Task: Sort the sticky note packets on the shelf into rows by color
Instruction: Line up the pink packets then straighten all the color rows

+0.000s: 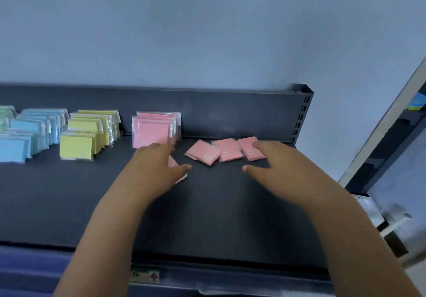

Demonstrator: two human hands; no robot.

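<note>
Left grip (156, 167), unclenched, covers one pink plastic-wrapped sticky note packet (173, 163); right grip (279, 165), unclenched, touches the rightmost of three loose pink packets (228, 150); blue row (34, 133), yellow row (87, 135), pink row (153, 130) already stand on dark metal shelf (207, 204); four pinks seemingly remain.

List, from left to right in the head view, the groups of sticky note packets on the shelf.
green packets → blue packets → yellow packets → upright pink packets → loose pink packets, three lying flat side by side.
</note>
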